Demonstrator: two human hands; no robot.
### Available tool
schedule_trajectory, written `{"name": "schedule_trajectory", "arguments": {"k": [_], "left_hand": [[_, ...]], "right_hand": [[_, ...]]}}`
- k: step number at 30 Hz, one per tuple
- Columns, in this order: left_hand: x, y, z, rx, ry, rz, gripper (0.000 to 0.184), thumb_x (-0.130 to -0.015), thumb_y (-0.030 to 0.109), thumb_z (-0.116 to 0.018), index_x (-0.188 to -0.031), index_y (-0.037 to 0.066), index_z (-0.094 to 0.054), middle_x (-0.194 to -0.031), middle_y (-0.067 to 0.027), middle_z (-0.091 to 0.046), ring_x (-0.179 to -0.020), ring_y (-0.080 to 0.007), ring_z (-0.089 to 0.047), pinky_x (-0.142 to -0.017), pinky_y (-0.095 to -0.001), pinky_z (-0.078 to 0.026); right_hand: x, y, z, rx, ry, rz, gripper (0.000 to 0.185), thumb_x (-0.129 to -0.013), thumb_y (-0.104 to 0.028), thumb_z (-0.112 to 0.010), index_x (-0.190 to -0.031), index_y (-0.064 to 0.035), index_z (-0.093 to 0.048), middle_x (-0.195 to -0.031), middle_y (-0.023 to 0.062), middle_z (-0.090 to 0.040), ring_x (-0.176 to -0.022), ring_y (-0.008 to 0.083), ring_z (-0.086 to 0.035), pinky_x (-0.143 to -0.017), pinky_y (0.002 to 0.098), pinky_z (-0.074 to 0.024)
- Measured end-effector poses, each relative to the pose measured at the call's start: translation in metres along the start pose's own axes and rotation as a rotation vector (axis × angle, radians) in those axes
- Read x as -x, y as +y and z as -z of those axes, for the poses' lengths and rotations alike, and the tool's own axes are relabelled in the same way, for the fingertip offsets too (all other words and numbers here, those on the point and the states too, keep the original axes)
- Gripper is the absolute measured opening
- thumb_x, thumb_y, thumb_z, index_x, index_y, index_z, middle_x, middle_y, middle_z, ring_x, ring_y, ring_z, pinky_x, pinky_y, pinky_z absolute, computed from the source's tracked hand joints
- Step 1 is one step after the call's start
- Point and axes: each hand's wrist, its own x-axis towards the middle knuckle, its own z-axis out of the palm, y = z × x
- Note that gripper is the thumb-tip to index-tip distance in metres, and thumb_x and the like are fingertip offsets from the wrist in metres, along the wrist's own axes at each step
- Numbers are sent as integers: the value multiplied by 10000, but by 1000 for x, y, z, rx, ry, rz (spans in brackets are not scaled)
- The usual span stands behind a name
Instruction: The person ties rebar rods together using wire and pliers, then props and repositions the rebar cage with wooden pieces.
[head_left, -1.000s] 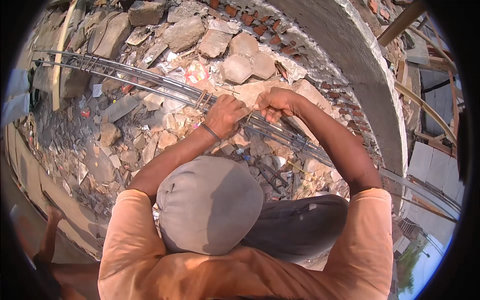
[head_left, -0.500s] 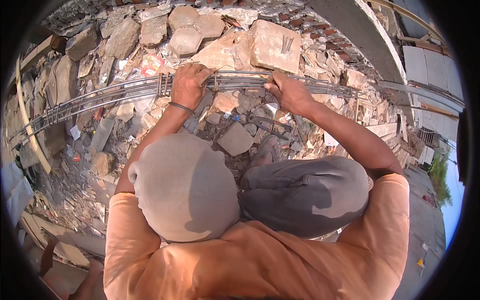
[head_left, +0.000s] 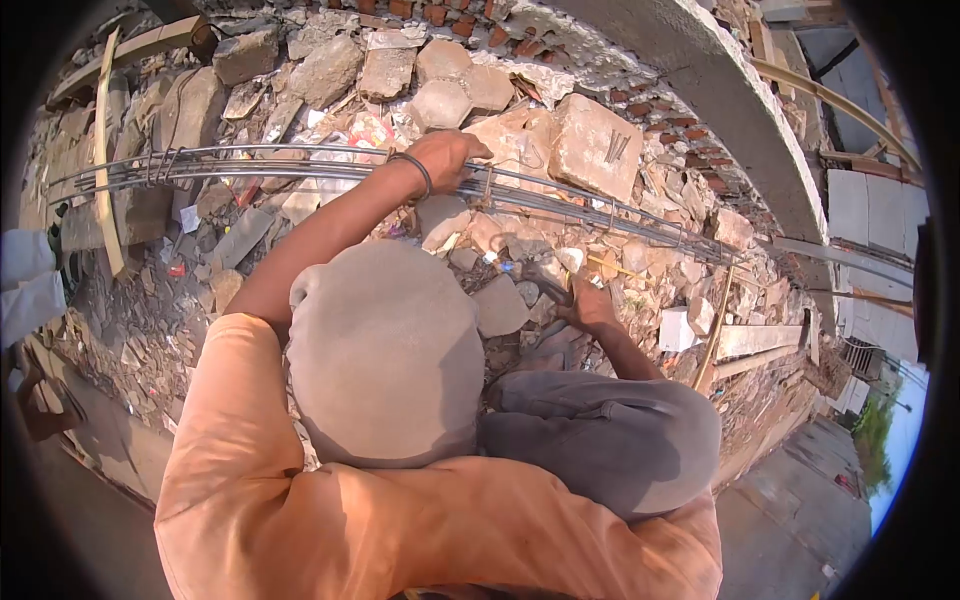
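A long bundle of thin steel bars (head_left: 330,168) with bent wire loops (head_left: 487,188) lies across the upper view. Over its middle, my left hand (head_left: 440,162) is closed around the bars, with a dark band on the wrist. Lower down, my right hand (head_left: 592,306) reaches to the rubble and its fingers close at the end of a dark long-handled tool (head_left: 545,284); the fingers are partly hidden. Several short metal pieces (head_left: 616,147) rest on a pale slab (head_left: 590,150) beyond the bars.
Broken stone and brick (head_left: 500,305) cover the ground. A concrete beam (head_left: 730,105) curves along the upper right. Wooden strips lie at left (head_left: 104,160) and right (head_left: 760,340). Grey trousers (head_left: 620,430) cover a bent knee in front. Part of another person (head_left: 42,415) shows at far left.
My right hand has left the bars and moved down to the dark tool. My left hand stays on the bundle, slightly farther right in view. The camera view has shifted and turned.
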Motion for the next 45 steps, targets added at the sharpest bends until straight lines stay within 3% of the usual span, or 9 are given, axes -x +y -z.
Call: {"name": "schedule_trajectory", "arguments": {"k": [4,8,14,18,24,28,34,37,45], "left_hand": [[-1,1,1,84,-76,73,425,-810,126,-693,-1216,36,-605,-1217,-171,-607,-1150,-354,-556,-976,-418,-449],[18,7,7,72,95,40,444,-812,147,-700,-1228,38,-590,-1228,-174,-593,-1176,-346,-538,-1019,-422,-423],[18,13,14,32,161,-15,450,-811,140,-699,-1235,51,-575,-1263,-158,-570,-1213,-332,-509,-1042,-413,-410],[-11,5,16,173,-179,109,555,-782,101,-697,-1309,48,-530,-1311,-181,-552,-1211,-334,-532,-1044,-397,-422],[2,50,60,488,-12,-60,449,-916,188,-576,-1339,51,-514,-1364,-170,-527,-1256,-319,-509,-1077,-405,-393],[7,96,71,516,-183,-334,422,-938,177,-546,-1334,35,-517,-1364,-170,-527,-1267,-314,-499,-1082,-403,-383],[-7,27,50,73,-217,130,520,-846,200,-664,-1332,61,-541,-1316,-199,-557,-1177,-347,-558,-1000,-397,-444],[-13,14,31,47,-310,196,579,-787,209,-723,-1333,113,-556,-1204,-195,-628,-1085,-346,-614,-943,-398,-479],[-11,-10,8,203,-232,93,419,-796,197,-710,-1211,164,-660,-1029,-168,-698,-957,-339,-660,-844,-416,-507]], "right_hand": [[-15,-7,-10,99,-26,63,280,-847,-202,-587,-1034,4,-551,-1001,237,-655,-977,414,-626,-832,482,-490],[-9,29,-15,-109,37,292,387,-905,-261,-579,-1242,-70,-577,-1180,245,-576,-1101,392,-568,-929,418,-472],[50,-1,60,-1110,44,372,553,-936,-112,-550,-1459,-82,-374,-1358,157,-510,-1276,274,-476,-1056,417,-385],[24,-29,109,-1524,28,728,805,-726,-73,-630,-1476,-67,-338,-1462,200,-395,-1363,339,-382,-1072,438,-378],[51,-73,186,-1596,290,890,927,-588,-76,-617,-1456,2,-300,-1465,261,-351,-1374,376,-346,-1081,476,-374],[44,-112,232,-1587,357,836,690,-803,-104,-587,-1433,22,-335,-1350,267,-490,-1256,358,-497,-1033,437,-423],[25,-158,302,24,46,131,373,-927,-105,-466,-1280,7,-513,-983,164,-697,-958,358,-657,-929,404,-470],[-32,-152,279,617,86,259,361,-903,-78,-476,-1254,-11,-523,-1035,174,-670,-1034,360,-623,-930,408,-479],[-57,-156,264,958,267,423,524,-898,-17,-439,-1418,-25,-374,-1304,158,-516,-1265,312,-459,-993,396,-462]]}}
